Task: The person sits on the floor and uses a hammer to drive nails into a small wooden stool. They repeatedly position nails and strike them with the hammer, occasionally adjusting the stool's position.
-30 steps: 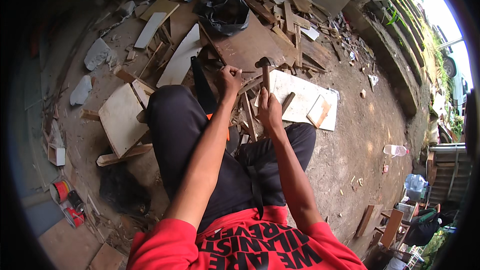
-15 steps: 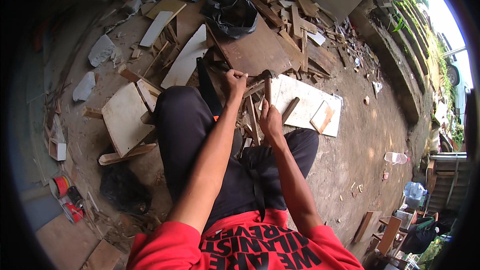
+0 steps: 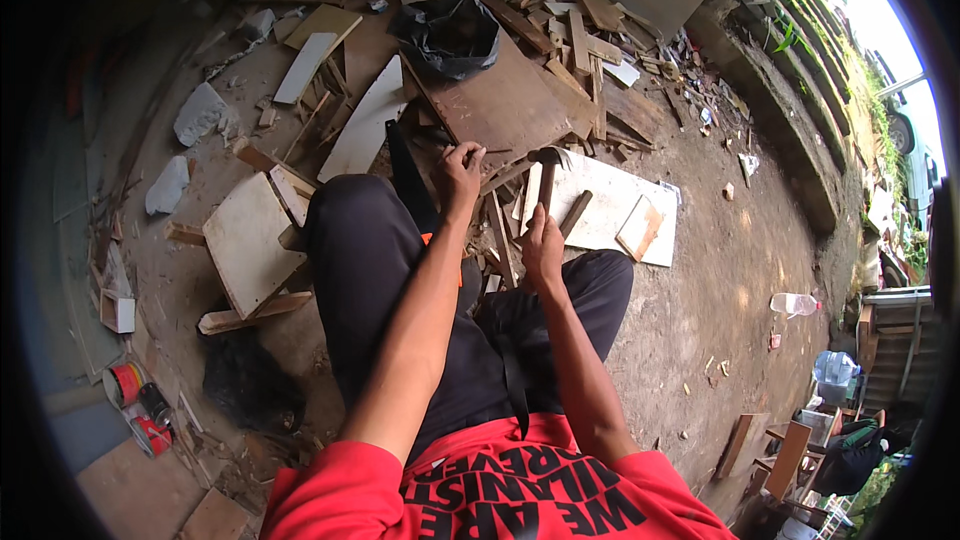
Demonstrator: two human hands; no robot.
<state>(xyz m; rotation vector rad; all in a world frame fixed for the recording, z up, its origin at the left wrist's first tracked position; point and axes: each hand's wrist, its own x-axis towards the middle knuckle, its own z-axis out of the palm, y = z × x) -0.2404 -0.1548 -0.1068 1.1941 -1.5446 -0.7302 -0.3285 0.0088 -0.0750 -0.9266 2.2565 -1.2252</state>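
My right hand (image 3: 542, 248) is wrapped round the wooden handle of a hammer (image 3: 546, 186), its dark metal head raised at the top. To the left of it, my left hand (image 3: 460, 176) is closed, with its fingers pinched together by the edge of a brown wooden board (image 3: 500, 110). A thin dark piece, perhaps a nail, pokes out to the right of these fingers; it is too small to make out. Beside my left forearm a handsaw (image 3: 408, 172) with a dark blade and orange handle leans against my leg. Wooden strips (image 3: 503, 230) stand between my knees.
A white board (image 3: 610, 202) lies ahead on the right. A black plastic bag (image 3: 450, 38) rests on the brown board, with scrap wood (image 3: 590, 50) behind. On the left are a pale wooden panel with legs (image 3: 250, 240) and broken white chunks (image 3: 200, 115). A plastic bottle (image 3: 795, 304) lies far right.
The hammer head has shifted slightly right, away from my left hand, and its handle tilts more. My left hand has moved a little left and down, its knuckles turned differently. The view has shifted slightly.
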